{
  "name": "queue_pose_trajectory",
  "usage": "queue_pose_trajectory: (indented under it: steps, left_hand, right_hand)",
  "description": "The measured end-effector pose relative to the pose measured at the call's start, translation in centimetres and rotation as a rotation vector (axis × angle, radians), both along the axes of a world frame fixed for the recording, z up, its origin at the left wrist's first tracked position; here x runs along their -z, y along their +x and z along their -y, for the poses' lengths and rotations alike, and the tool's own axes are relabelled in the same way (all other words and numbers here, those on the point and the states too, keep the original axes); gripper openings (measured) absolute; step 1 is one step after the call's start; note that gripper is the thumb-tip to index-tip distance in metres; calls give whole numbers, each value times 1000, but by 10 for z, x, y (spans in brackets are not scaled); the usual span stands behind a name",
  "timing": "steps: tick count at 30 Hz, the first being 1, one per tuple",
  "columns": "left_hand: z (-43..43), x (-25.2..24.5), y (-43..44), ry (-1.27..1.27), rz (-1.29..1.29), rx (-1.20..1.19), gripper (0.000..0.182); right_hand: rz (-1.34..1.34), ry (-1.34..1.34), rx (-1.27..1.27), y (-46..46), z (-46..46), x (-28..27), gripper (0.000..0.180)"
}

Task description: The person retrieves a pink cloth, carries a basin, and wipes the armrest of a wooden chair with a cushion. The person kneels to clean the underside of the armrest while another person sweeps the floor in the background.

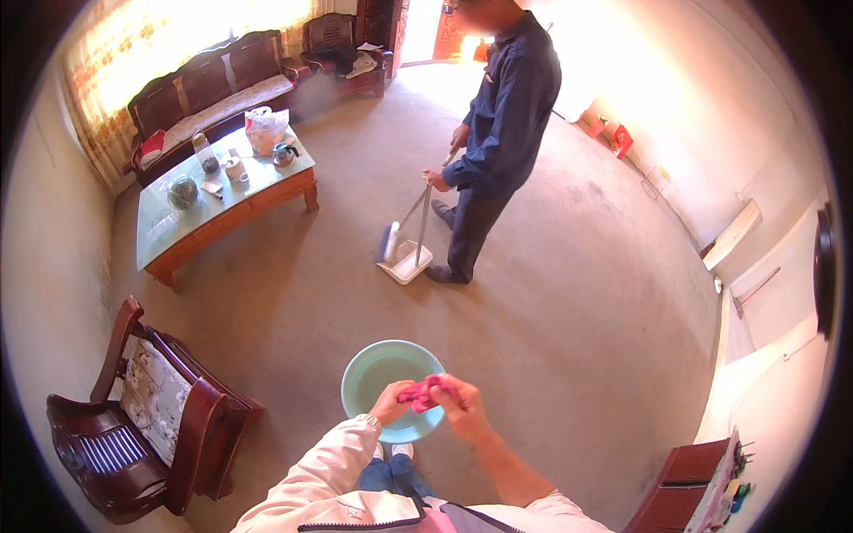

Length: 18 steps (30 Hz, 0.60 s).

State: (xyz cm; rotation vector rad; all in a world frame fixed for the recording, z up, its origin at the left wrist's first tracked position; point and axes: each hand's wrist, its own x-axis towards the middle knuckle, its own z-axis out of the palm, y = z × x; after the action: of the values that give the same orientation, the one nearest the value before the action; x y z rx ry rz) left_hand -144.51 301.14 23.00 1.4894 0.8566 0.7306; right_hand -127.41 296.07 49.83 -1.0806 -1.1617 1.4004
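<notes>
A bunched, twisted pink cloth point(421, 393) is stretched between my two hands, above a light green-blue plastic basin point(357, 373). My left hand point(392, 402) grips the cloth's left end over the basin. At its other end, my right hand point(463, 408) is closed around the cloth, near the basin's right rim. The basin holds what looks like water point(383, 380). My shoes show just below the basin's near rim.
A person point(510, 113) stands ahead, holding a broom point(392, 241) and a long-handled white dustpan point(408, 265). Left are a glass-topped table point(226, 200) with jars and a bag, a wooden sofa point(206, 80) and a wooden armchair point(193, 426). A cabinet point(680, 490) stands lower right.
</notes>
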Motion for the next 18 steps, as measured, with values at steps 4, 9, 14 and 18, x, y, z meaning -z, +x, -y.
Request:
queue_pose_trajectory:
  steps: [4,9,14,18]
  left_hand:
    - [-3,-47,3,-303,-55,-47,19]
    - [-26,-112,4,1,-315,13,25]
    - [-50,-164,10,115,-320,130,25]
    - [-55,-199,16,375,-389,246,29]
  right_hand:
    - [-7,16,251,36,-4,-30,22]
    - [73,-98,405,94,-9,72,28]
    - [153,-322,296,102,14,177,47]
    - [377,-216,142,94,22,239,39]
